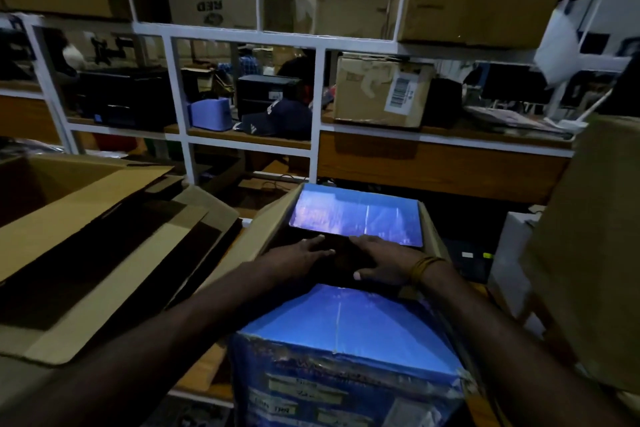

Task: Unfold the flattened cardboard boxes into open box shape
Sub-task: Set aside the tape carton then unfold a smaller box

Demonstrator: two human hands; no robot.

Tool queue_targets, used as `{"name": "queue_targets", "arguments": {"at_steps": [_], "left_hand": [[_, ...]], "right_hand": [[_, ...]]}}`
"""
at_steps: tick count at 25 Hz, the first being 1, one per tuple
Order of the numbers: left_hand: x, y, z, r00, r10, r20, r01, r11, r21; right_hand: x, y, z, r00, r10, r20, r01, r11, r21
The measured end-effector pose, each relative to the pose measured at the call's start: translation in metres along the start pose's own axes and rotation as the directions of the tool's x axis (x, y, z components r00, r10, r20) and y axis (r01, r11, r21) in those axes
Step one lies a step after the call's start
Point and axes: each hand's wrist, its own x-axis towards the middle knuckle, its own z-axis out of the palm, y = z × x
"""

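Note:
A blue printed cardboard box (343,333) stands in front of me, with its far blue flap (360,215) raised and a brown side flap (266,229) at the left. Both my hands lie flat, fingers straight, on the dark area in the middle of the box top. My left hand (301,255) points forward and right. My right hand (377,260), with a yellow thread at the wrist, points left, thumb towards me. Flattened and half-open brown cardboard boxes (93,239) lie to the left.
A white metal rack (318,94) stands ahead, holding brown cartons (381,90), dark devices and a cap. A tall brown carton (595,236) rises at the right edge. A white box (509,253) sits beside it.

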Motion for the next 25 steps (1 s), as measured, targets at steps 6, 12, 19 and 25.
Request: {"name": "queue_targets", "arguments": {"at_steps": [6,12,19,25], "left_hand": [[0.037,-0.011,-0.004,0.989,0.038,0.145,-0.058,0.99,0.131],[0.058,-0.017,-0.017,0.999,0.015,0.046,-0.02,0.993,0.116],[0.105,-0.05,-0.047,0.926,0.027,-0.375,-0.005,0.998,0.059],[0.146,-0.074,-0.042,0.95,-0.098,-0.295,0.119,0.992,0.052]], "right_hand": [[0.002,0.021,0.008,1.0,0.024,0.019,-0.024,0.999,-0.039],[-0.009,0.021,-0.004,0.991,0.104,-0.084,-0.111,0.99,-0.086],[0.032,0.036,-0.037,0.926,0.178,-0.333,-0.266,0.934,-0.239],[0.061,0.069,-0.032,0.897,0.334,-0.29,-0.383,0.914,-0.131]]}}
